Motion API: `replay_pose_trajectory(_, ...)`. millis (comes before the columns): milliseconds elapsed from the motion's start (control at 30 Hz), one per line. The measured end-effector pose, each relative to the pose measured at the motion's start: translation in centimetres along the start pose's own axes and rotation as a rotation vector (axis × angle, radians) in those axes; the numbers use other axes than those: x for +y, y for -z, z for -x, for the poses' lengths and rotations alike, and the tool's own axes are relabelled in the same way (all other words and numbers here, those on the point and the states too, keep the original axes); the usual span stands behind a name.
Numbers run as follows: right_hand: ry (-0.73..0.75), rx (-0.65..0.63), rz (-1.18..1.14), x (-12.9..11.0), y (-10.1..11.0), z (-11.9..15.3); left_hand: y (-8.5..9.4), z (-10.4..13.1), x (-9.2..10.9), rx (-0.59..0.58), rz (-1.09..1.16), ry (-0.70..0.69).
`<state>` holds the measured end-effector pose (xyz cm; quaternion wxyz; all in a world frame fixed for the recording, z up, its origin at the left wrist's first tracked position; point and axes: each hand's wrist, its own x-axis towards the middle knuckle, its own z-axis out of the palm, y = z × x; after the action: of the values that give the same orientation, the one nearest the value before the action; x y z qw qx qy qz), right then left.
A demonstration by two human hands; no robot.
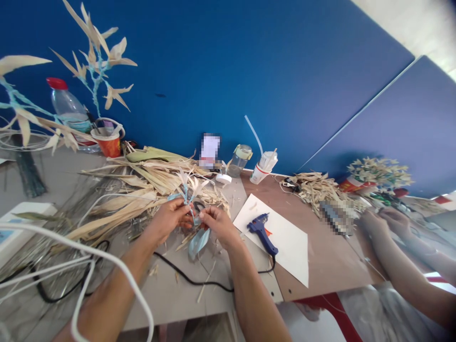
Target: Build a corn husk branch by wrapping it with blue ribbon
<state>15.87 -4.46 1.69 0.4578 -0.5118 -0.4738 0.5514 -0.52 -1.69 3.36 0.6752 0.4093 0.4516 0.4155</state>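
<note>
The husk sprig [185, 194] is held up between the two hands, over the near side of the dried husks [153, 166]. The left hand [174, 213] pinches its blue-wrapped stem between thumb and fingertips, below the pale petals. The thumb and forefinger of the right hand [218, 225] are close together just right of the stem; whether they grip the light-blue strip [200, 243] that hangs beneath cannot be told. Probable faults: if the left pinch loosens, the stem may turn and its wrapping slacken; if the right fingers brush upward, the thin petals may crease or tear. The loose strip may also catch on nearby scraps. The black cable [199, 283] crosses the near tabletop between the forearms; a forearm that hooks it could drag the blue glue gun [262, 232] off the white sheet [294, 259] to the right. A loop of white cord [150, 319] crosses the near left and obstructs the left forearm. At the far side, the lidded jar [239, 162] and the cup with a straw [261, 172] limit reach. A co-worker's hands [377, 222] occupy the far right.
</note>
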Motion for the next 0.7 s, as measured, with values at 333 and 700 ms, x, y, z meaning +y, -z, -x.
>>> replay_pose_trajectory(333, 0.092, 0.082, 0.096, -0.14, -0.14, -0.10, -0.10, -0.26, -0.44, -0.021, 0.004, 0.008)
replay_pose_trajectory(700, -0.039, 0.037, 0.309, -0.55, -0.48, 0.26, -0.05, -0.41, -0.80, -0.043, -0.004, -0.030)
